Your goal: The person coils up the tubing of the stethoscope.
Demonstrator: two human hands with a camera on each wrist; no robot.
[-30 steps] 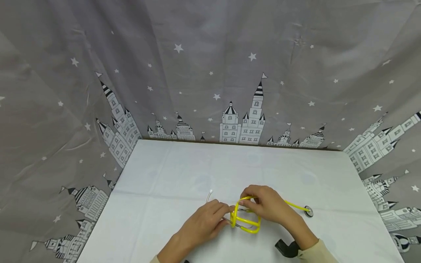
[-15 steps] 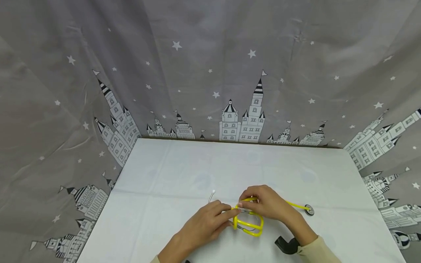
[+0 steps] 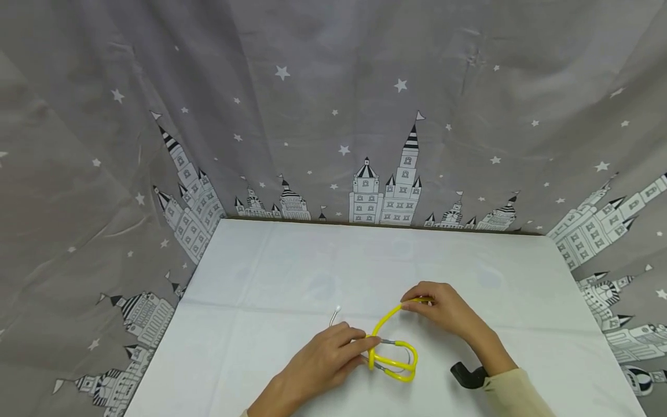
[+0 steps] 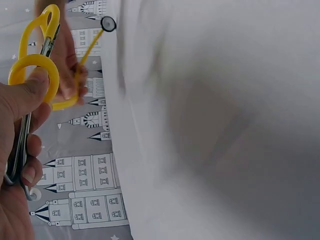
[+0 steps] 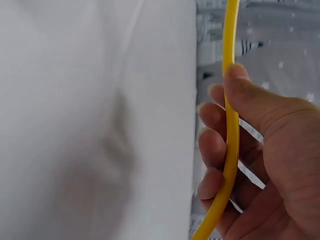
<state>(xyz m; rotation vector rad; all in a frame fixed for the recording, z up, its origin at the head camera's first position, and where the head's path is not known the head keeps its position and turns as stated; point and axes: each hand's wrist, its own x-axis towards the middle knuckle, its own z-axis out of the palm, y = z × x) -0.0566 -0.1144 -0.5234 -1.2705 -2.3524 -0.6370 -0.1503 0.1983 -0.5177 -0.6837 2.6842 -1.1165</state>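
Note:
A stethoscope with yellow tubing (image 3: 388,318) and metal ear tubes (image 4: 22,142) is between my hands. My left hand (image 3: 325,360) grips the folded ear tubes, its thumb pressing on a yellow loop (image 4: 31,61) that goes round them. One ear tip (image 3: 338,308) sticks out beyond the left fingers. Farther right, my right hand (image 3: 445,308) pinches the single length of tubing between thumb and fingers; the tube runs along the curled fingers in the right wrist view. The round chest piece (image 4: 108,24) hangs at the tube's end in the left wrist view, hidden in the head view.
A white-covered table (image 3: 292,260) lies under both hands. Grey curtain (image 3: 312,87) with castles and stars borders its back and sides. A black curved piece (image 3: 468,375) sits at the right wrist, by the beige sleeve (image 3: 516,394).
My right hand has moved right and away from the left hand, drawing a length of tubing out from the loop. The left hand has stayed nearly in place, its thumb side over the loop.

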